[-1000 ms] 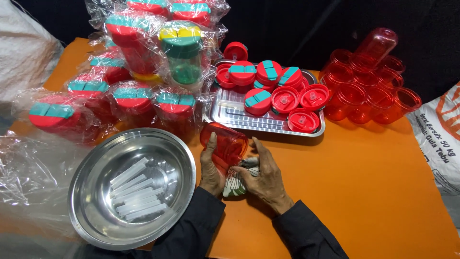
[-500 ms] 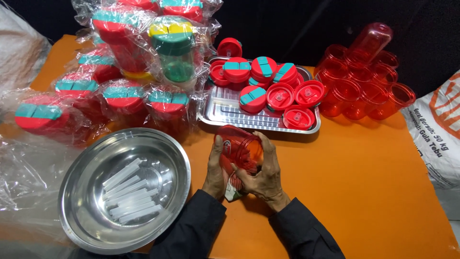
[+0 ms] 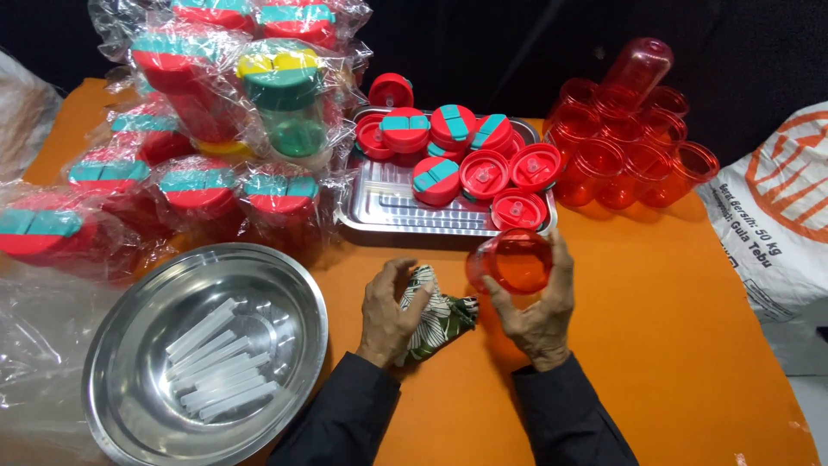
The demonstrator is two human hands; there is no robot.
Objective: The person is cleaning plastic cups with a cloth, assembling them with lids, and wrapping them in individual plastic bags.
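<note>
while the right hand [image 3: 539, 315] grips the red cup [image 3: 511, 261] over the orange table [image 3: 673, 345], the left hand [image 3: 390, 315] should bunch the patterned cloth [image 3: 438, 315] tighter to wipe well.

Clear plastic bags [image 3: 216, 129] of red jars with teal lids are stacked at the worktop's [image 3: 673, 328] far left corner, 1 holding a green jar with a yellow lid. A white woven sack [image 3: 776, 216] with orange print lies at the right edge.

Bowl [image 3: 112, 345] cut by bottom edge. Sack [image 3: 776, 216] cut by right edge. Cloth [image 3: 440, 315] partly under left hand [image 3: 388, 315]. Wrapped jars [image 3: 52, 229] at table's left edge blurred by plastic film.
</note>
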